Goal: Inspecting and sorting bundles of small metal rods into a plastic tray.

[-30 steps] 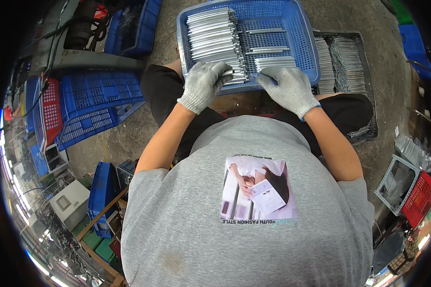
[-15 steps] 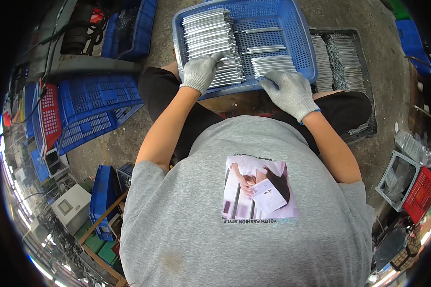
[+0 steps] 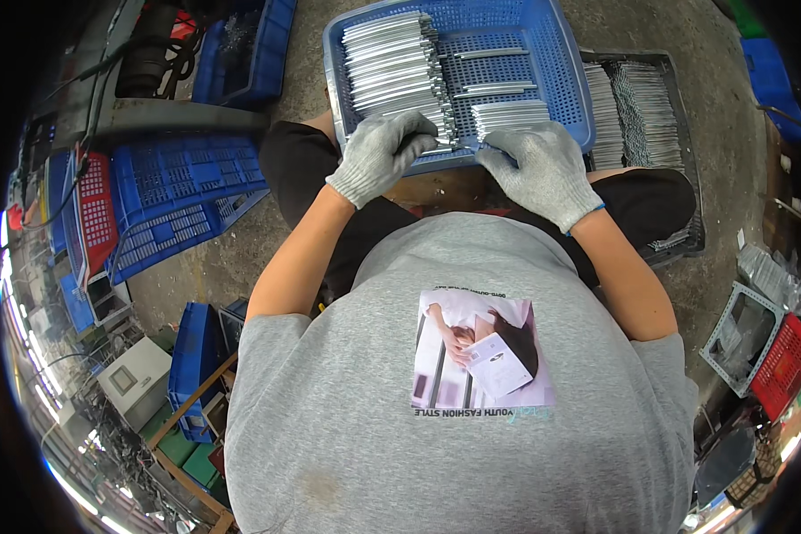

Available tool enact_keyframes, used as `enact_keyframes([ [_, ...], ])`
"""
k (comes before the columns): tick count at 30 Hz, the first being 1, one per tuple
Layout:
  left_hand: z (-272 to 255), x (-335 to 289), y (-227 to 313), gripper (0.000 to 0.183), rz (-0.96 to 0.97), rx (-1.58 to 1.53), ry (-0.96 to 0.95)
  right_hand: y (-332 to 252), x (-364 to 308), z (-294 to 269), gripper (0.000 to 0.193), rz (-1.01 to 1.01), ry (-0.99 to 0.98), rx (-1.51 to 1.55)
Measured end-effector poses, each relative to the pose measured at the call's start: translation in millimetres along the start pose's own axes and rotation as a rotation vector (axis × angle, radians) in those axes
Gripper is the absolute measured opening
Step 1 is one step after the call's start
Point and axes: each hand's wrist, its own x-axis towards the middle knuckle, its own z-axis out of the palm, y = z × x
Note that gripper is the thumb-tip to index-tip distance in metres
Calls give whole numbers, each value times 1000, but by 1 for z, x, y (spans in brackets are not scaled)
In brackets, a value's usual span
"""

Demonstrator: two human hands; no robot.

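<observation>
A blue perforated plastic basket [image 3: 580, 125] rests across my lap, holding slim silvery metal rods. On its left side lies a tall stack of rods [image 3: 387, 67]; to the right are a smaller stack [image 3: 509, 117] and a few single rods [image 3: 497, 88]. Both hands wear grey knitted gloves. At the near rim my left hand [image 3: 384, 153] is closed, thumb and fingers pinched at one end of a thin metal rod [image 3: 458, 148]. My right hand [image 3: 543, 171] curls at the rod's other end, its fingertips partly hidden.
Right of the basket, a dark crate [image 3: 676, 116] full of similar rods sits on the floor. Blue crates [image 3: 182, 182] and a red basket [image 3: 95, 209] stand to the left. A red crate [image 3: 783, 365] and a grey frame [image 3: 743, 338] lie at the right.
My left hand has come off the big stack toward me and to the right, and a rod now shows between my hands. My right hand has moved slightly toward me.
</observation>
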Motion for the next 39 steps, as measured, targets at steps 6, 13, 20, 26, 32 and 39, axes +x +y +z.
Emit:
enact_keyframes([
  [6, -5, -1, 17, 16, 18, -33, -37, 10, -1, 7, 20, -186, 123, -65],
  [13, -3, -5, 29, 15, -41, -69, 26, 0, -1, -1, 21, -73, 58, -52],
  [20, 4, -4, 30, 18, 111, 133, 209, -8, 0, -16, 27, -16, -25, 11],
  [26, 6, -5, 24, 20, 187, 124, 243, -5, 1, -11, 27, 10, 34, 38],
  [32, 10, -8, 25, 20, 132, 135, 259, -1, 0, -4, 27, -27, -107, -22],
  [39, 8, -8, 23, 18, 206, 143, 276, -5, 3, -12, 29, -16, -13, 66],
])
